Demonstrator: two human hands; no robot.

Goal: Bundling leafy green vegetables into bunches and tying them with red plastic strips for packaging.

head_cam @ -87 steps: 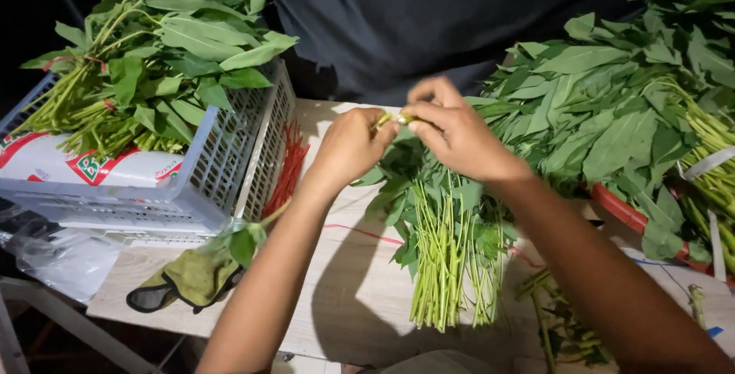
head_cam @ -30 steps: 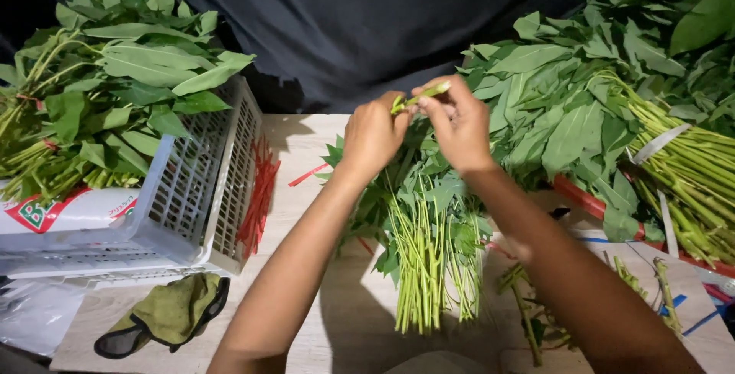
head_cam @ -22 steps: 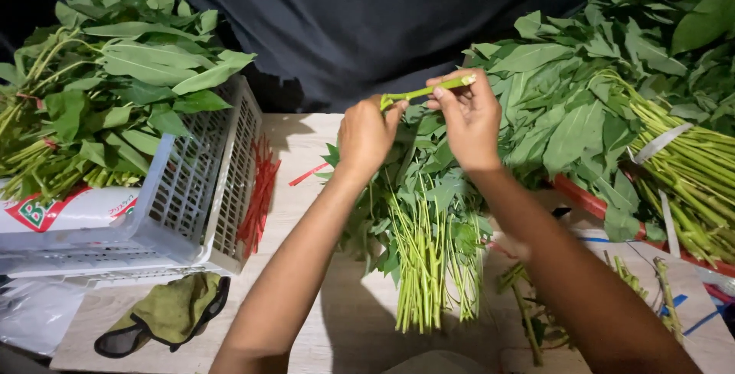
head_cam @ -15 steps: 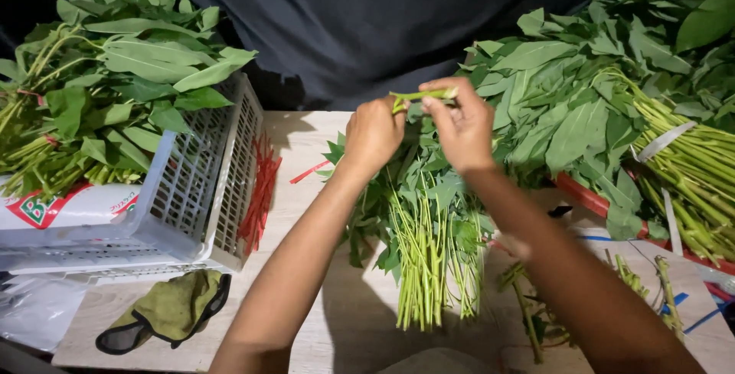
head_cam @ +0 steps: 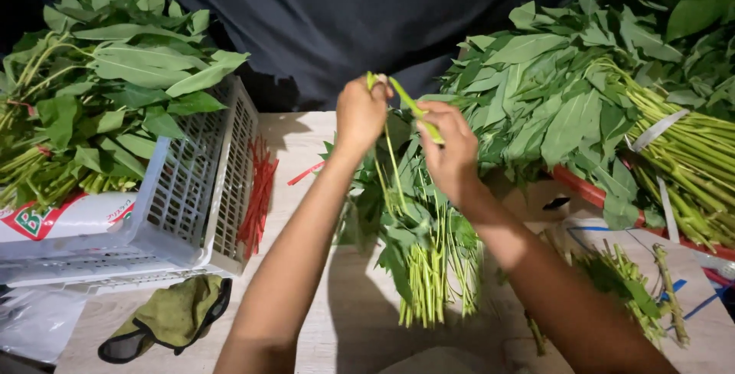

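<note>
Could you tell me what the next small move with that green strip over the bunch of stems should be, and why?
Probably bring the green strip down around the bunch of leafy stems on the table. The left hand pinches one end and the right hand the other, the strip taut between them above the bunch, which lies loose and unbound.

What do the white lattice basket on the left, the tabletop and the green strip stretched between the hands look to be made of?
White lattice basket: moulded plastic by the look, with an even square grid and a slight sheen. Pale tabletop: probably wood or wood-look laminate, with faint grain and a matt finish. Thin green strip, pulled between the left hand and the right hand: smooth and flat, maybe plastic tie tape; it is too small to be certain.
</note>
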